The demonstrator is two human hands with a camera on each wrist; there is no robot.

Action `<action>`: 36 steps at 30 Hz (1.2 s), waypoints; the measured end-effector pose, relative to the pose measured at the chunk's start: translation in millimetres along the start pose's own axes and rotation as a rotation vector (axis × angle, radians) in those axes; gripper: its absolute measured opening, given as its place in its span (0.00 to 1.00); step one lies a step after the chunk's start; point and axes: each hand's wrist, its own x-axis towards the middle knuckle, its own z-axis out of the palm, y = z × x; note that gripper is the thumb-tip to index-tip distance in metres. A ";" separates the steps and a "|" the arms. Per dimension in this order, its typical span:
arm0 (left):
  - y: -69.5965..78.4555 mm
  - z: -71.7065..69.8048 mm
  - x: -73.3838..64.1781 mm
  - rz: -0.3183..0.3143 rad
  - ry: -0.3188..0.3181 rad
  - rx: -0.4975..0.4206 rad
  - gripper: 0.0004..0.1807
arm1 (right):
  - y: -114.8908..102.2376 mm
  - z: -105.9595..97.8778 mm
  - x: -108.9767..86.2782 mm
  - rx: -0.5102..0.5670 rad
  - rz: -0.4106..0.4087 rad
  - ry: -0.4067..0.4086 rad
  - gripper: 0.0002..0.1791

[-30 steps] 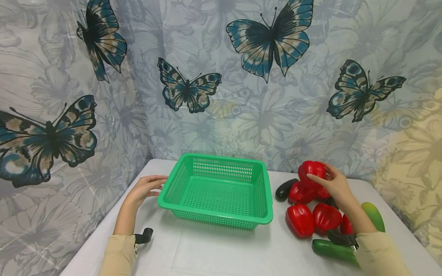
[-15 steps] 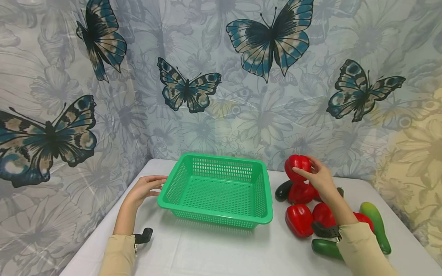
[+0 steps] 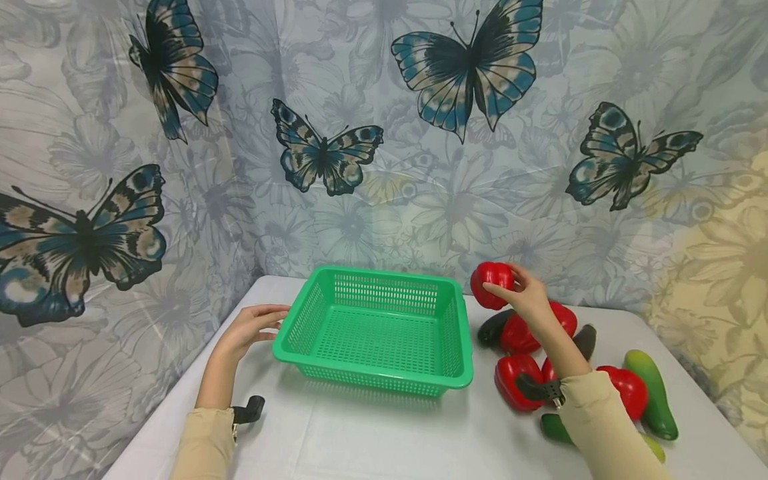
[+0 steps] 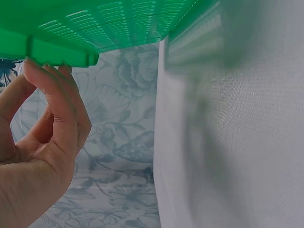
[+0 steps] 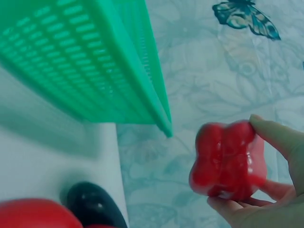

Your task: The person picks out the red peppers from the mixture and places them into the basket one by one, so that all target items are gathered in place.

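Note:
A red bell pepper [image 3: 489, 283] is held up between the thumb and fingers of my right hand [image 3: 528, 297], just off the right rim of the green plastic basket [image 3: 375, 385]. In the right wrist view the same bell pepper [image 5: 225, 161] shows its lobed end, apart from the basket wall [image 5: 71, 52]. My left hand [image 3: 249, 330] is at the basket's left rim, its fingers extended. The left wrist view has the fingertips [image 4: 64, 69] touching the rim from outside, not curled round it. Inside the basket only its slotted floor shows.
Right of the basket lie an eggplant [image 3: 493, 328], several red bell peppers [image 3: 515, 380], a dark long vegetable [image 3: 585, 340], a green cucumber-like vegetable [image 3: 555, 428] and a green-yellow long vegetable [image 3: 654, 397]. A butterfly-print curtain [image 3: 420, 220] stands behind the white table [image 3: 360, 440].
My right hand has lifted the red bell pepper off the pile and carried it left toward the basket. The left hand and the basket have stayed in place.

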 end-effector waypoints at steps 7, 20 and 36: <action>0.8 0.5 -0.4 -0.003 0.002 0.010 0.29 | -5.6 12.1 3.6 0.001 -0.015 -0.016 0.50; 2.2 0.7 -1.0 -0.009 0.003 0.011 0.29 | -17.7 36.4 8.3 0.009 -0.026 -0.038 0.48; 4.4 1.1 -2.2 -0.011 0.000 0.012 0.30 | -27.1 59.4 14.7 0.032 -0.021 -0.053 0.46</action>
